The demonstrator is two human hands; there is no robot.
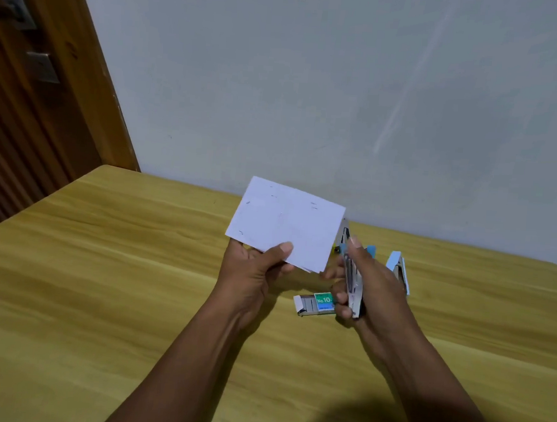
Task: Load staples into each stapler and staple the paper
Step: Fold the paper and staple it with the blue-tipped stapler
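While my left hand (253,275) pinches the paper (286,224), already carrying several staples (248,202), my right hand (373,290) grips one stapler (351,278); the second stapler (398,272) seems left to do.

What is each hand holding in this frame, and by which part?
Left hand pinches the white paper at its lower edge, thumb on the front. Right hand grips a stapler around its lower half.

White paper (286,226), light-blue stapler (398,270), green-and-blue staple box (318,303), yellow wood-grain table (118,265).
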